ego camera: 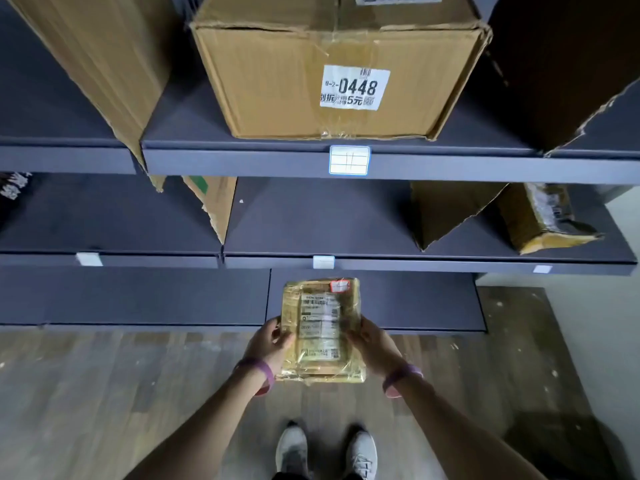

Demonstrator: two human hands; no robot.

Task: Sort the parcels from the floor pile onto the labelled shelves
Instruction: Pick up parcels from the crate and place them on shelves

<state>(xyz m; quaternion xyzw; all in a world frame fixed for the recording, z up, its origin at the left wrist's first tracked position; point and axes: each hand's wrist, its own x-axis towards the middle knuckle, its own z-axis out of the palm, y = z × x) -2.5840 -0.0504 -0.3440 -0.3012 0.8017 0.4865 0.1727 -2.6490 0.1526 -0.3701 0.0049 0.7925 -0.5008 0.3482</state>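
A small flat parcel (320,329), wrapped in yellowish tape with a white shipping label on top, is held in front of the dark shelving. My left hand (268,342) grips its left edge and my right hand (372,344) grips its right edge. The parcel hangs in the air over the front of the lowest shelf (415,303). A white tag (323,262) sits on the edge of the middle shelf (311,223) just above the parcel. Both wrists wear purple bands.
A large cardboard box marked 0448 (332,71) stands on the upper shelf (242,161), beside a tall box (104,57). A taped brown parcel (543,216) and torn cardboard dividers (446,209) sit on the middle shelf. Wooden floor (104,393) lies below, my shoes (325,448) on it.
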